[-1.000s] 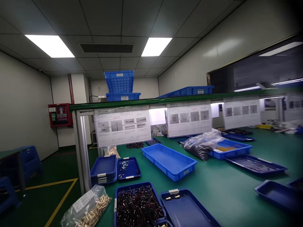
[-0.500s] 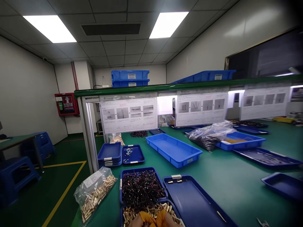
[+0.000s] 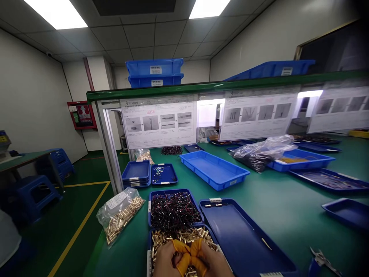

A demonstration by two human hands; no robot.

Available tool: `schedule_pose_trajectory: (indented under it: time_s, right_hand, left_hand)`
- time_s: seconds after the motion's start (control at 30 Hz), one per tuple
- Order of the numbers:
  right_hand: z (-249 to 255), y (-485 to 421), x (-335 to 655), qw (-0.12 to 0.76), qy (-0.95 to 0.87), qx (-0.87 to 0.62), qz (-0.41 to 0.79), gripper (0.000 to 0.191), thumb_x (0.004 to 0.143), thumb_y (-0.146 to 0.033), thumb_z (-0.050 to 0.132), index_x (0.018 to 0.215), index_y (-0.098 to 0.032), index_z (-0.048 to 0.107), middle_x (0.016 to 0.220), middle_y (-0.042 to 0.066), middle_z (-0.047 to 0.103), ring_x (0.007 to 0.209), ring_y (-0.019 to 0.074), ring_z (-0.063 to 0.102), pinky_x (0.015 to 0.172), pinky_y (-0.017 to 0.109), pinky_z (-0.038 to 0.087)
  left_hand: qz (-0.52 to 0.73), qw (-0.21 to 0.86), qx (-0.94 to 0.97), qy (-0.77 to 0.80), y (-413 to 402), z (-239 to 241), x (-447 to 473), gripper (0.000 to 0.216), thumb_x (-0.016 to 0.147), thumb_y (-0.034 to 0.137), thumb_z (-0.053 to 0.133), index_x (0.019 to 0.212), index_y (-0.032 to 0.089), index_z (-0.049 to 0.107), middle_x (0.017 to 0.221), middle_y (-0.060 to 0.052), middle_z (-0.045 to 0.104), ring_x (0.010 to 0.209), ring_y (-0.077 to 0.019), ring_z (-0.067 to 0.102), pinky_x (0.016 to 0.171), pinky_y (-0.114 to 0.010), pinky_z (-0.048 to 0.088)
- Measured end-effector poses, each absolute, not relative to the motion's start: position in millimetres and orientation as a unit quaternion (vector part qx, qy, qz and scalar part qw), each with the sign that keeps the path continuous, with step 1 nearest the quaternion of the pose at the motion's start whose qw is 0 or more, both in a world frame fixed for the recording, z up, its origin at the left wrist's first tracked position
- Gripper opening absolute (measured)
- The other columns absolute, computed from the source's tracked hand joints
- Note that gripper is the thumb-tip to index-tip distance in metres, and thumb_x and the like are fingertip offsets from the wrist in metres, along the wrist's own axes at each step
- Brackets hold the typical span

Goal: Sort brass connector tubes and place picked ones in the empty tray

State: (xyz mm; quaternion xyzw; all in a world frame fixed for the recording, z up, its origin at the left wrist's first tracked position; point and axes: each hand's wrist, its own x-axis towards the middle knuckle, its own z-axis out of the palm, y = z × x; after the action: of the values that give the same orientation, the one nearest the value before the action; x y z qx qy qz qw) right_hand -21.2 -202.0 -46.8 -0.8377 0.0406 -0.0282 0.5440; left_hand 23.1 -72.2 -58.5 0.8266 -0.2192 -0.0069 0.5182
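My left hand (image 3: 167, 259) and my right hand (image 3: 211, 261) meet at the bottom edge, over a blue tray of brass tube pieces (image 3: 184, 236). Orange finger cots cover the fingertips of both hands, which are pinched together around something too small to make out. Just beyond lies a blue tray of dark red and black wired parts (image 3: 173, 207). To the right a long blue tray (image 3: 245, 246) holds a few brass pieces near its far end.
A clear bag of brass tubes (image 3: 121, 217) lies left by the green table's edge. Stacked small trays (image 3: 137, 173), a deep blue bin (image 3: 215, 169), more trays and a plastic bag (image 3: 262, 152) stand beyond. Cutters (image 3: 324, 259) lie at lower right. Instruction sheets (image 3: 158, 123) hang from the shelf frame.
The view has tilted down and closer to the table. My hands with orange finger cots have come into sight over the tray of brass pieces.
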Motion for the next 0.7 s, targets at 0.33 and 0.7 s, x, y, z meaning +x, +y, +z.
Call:
schedule_pose_trajectory:
  time_s: [0.33, 0.7]
  right_hand:
    - [-37.9, -199.9, -26.8, 0.619, -0.025, -0.783, 0.058, 0.008, 0.074, -0.017, 0.036, 0.079, -0.014, 0.042, 0.059, -0.003, 0.054, 0.053, 0.0027, 0.054, 0.052, 0.01, 0.042]
    - [-21.6, -203.3, -27.7, 0.581, 0.042, -0.812, 0.041, 0.009, 0.068, -0.01, 0.036, 0.074, -0.015, 0.042, 0.061, -0.004, 0.054, 0.051, 0.0028, 0.053, 0.05, 0.011, 0.041]
  left_hand:
    - [-0.148, 0.665, 0.714, -0.165, -71.6, -35.0, 16.5, 0.014, 0.06, 0.022, 0.056, 0.067, 0.011, 0.051, 0.058, 0.003, 0.04, 0.057, -0.007, 0.035, 0.054, -0.018, 0.03]
    - [-0.132, 0.633, 0.742, -0.178, -68.2, -35.6, 16.8, 0.022, 0.071, 0.029, 0.054, 0.08, 0.01, 0.06, 0.068, -0.002, 0.051, 0.062, -0.0098, 0.043, 0.058, -0.02, 0.034]
